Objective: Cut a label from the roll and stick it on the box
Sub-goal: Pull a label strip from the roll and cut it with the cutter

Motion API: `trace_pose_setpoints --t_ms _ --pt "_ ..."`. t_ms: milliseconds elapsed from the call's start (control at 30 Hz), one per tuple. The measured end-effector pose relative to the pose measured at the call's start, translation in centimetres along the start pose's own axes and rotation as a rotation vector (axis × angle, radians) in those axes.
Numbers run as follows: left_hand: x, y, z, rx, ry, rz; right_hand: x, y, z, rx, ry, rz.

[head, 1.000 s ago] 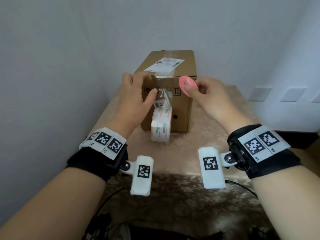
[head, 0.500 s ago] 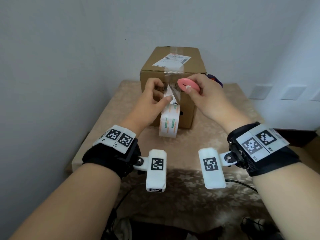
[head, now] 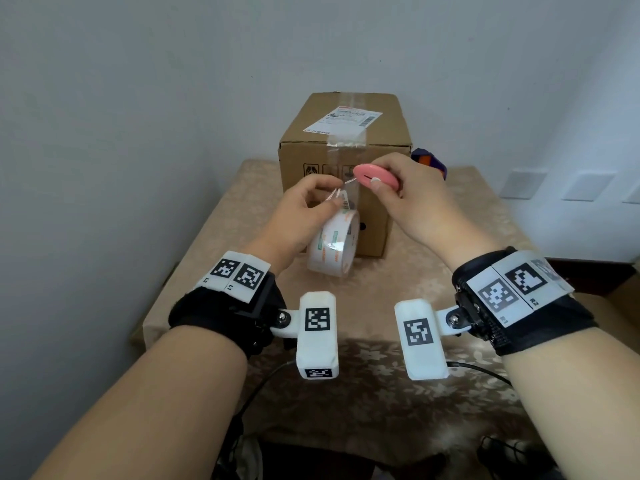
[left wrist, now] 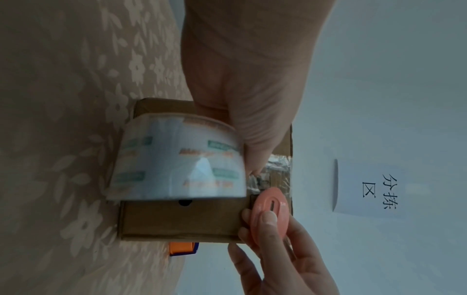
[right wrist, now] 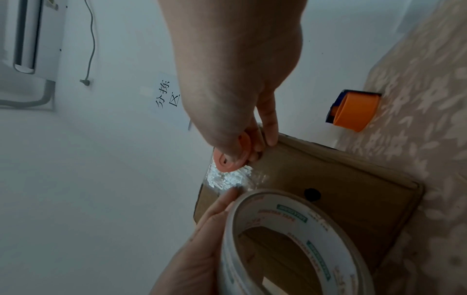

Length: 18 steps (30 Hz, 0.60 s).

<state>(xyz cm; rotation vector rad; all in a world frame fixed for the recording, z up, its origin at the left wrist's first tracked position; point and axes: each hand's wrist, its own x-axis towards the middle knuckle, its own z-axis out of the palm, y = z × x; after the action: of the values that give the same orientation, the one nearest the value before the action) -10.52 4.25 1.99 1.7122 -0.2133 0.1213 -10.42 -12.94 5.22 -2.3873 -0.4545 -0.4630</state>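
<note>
A brown cardboard box (head: 374, 209) stands at the back of the table, with a printed label and clear tape on its top. In front of it hangs the white label roll (head: 332, 247), with orange and green print. Its clear strip (head: 346, 199) runs up to my left hand (head: 332, 197), which pinches the strip's end between thumb and fingers. My right hand (head: 377, 183) grips a pink oval cutter (head: 375, 174), and the cutter's tip touches the strip just right of my left fingertips. In the wrist views the roll (left wrist: 177, 159) (right wrist: 290, 239) and the cutter (left wrist: 270, 211) (right wrist: 232, 157) lie close against the box (right wrist: 341, 189).
An orange and blue tape dispenser (head: 429, 161) (right wrist: 353, 109) lies behind the box on the right. The table wears a beige flowered cloth (head: 433, 237). White walls close in on the left and behind. Cables hang below the table's front edge (head: 478, 367).
My right hand has turned the pink cutter flat and brought it left onto the strip. My left hand has closed from spread fingers to a pinch on the strip, and the roll now hangs tilted.
</note>
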Motion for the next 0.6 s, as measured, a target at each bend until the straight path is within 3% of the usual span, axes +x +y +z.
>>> trace_pose_setpoints --t_ms 167,333,500,600 --pt "-0.1 -0.2 0.2 -0.012 0.029 -0.035 -0.1 -0.1 0.2 -0.049 -0.047 -0.011" --pt "-0.4 -0.6 1.3 -0.077 0.169 -0.133 -0.4 -0.2 0.4 -0.126 -0.124 -0.008" --pt "-0.4 -0.4 0.9 -0.079 0.127 -0.273 -0.5 -0.5 0.2 -0.186 -0.145 -0.026" --pt "-0.5 -0.3 0.5 -0.087 0.127 -0.266 -0.7 -0.7 0.1 -0.194 -0.137 -0.064"
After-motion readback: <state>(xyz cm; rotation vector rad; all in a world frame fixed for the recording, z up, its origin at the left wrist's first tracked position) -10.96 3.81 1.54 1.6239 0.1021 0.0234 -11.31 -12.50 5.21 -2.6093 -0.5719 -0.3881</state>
